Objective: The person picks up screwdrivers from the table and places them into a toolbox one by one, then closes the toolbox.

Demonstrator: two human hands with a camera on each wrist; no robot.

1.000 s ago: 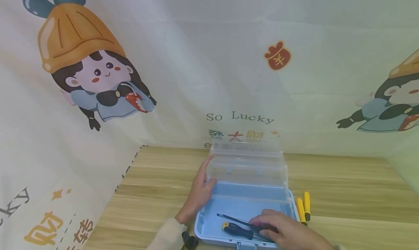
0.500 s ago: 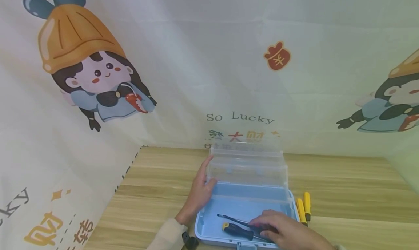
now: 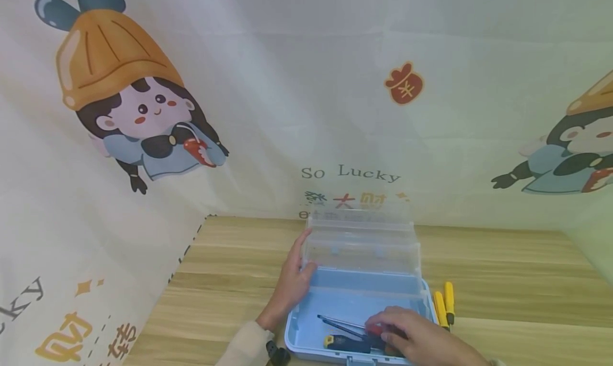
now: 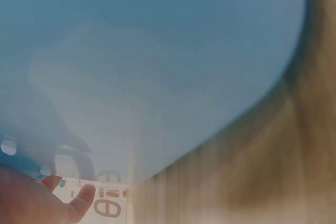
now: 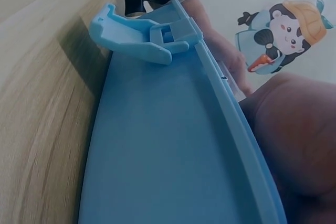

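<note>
Right hand (image 3: 419, 331), fingers curled, pinches red-handled screwdriver (image 3: 373, 329), slim shaft pointing left, inside light-blue box (image 3: 340, 305), near side. Left hand (image 3: 291, 282), fingers extended, touches raised clear lid (image 3: 361, 255) at left. Two yellow-handled tools (image 3: 448, 299) lie right.

- On your desk (image 3: 239, 265): the box (image 3: 306, 307), lid (image 3: 361, 249) up along its far edge, curtain (image 3: 287, 89) behind.
- Your left hand (image 3: 293, 280) is at the lid's left edge.
- Your right hand (image 3: 409, 331), holding a screwdriver (image 3: 373, 330), is over the box's near right corner.
- Left of it, by the near edge, other screwdrivers (image 3: 348, 344) lie inside.
- Two handled tools (image 3: 448, 299) lie just right of the box.
</note>
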